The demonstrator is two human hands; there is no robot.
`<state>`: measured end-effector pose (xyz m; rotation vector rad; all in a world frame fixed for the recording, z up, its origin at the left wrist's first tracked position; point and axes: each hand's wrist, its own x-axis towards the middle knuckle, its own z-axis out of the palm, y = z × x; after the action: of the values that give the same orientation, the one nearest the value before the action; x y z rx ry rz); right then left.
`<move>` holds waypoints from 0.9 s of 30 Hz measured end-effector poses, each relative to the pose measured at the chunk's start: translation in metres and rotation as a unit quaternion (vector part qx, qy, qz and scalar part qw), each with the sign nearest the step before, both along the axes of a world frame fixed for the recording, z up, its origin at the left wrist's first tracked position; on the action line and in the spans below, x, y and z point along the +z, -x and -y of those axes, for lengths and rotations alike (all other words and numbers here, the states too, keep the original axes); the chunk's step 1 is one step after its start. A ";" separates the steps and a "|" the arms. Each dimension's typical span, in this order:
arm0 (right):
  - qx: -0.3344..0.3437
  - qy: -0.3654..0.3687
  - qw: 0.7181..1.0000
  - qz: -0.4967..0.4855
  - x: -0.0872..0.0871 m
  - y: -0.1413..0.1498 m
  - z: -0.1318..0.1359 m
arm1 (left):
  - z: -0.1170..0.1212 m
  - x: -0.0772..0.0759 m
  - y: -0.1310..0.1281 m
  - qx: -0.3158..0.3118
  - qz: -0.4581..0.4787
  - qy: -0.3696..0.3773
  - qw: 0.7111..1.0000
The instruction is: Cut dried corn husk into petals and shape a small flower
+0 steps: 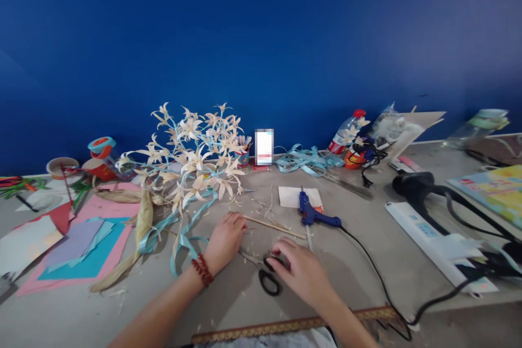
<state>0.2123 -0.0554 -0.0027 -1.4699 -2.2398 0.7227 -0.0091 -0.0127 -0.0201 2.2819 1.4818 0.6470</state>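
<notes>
Fingers bunched and curled down, my left hand (227, 238) is closed near the tabletop beside one end of a thin tan stick (277, 227). What those fingers hold, if anything, is hidden. My right hand (304, 272) has its thumb and fingers around the upper loop of black-handled scissors (269, 284), which lie on the table with their blades toward my left hand. Just beyond my hands, a blue glue gun (314, 214) rests partly on white paper (289, 197). Cream handmade flowers (191, 128) on pale-blue stems stand at the left, with a loose light-blue ribbon (185, 244) below them.
Coloured paper (81, 255) and dried husks (144, 212) lie to the left. At the back are a pen cup (243, 157), a phone (264, 147), coiled ribbon (302, 160) and a red-capped bottle (346, 133). A black cord (369, 261) runs near a white power strip (432, 244).
</notes>
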 end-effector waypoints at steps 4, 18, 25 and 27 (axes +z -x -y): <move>-0.042 0.031 0.993 -0.107 0.001 0.013 -0.009 | 0.017 0.018 0.002 -0.004 0.095 0.062 0.993; -0.098 0.279 0.824 -0.484 -0.007 0.031 -0.019 | 0.047 0.047 0.005 0.012 0.468 0.331 0.819; -0.080 0.256 0.824 -0.499 -0.006 0.028 -0.019 | 0.050 0.041 0.003 0.030 0.510 0.334 0.792; -0.062 0.262 0.823 -0.500 -0.003 0.029 -0.018 | 0.052 0.038 0.001 0.034 0.555 0.359 0.749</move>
<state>0.1835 -0.0372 -0.0058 -0.9942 -1.1557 1.6695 -0.0100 -0.0643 0.0181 0.8837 0.9018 0.9709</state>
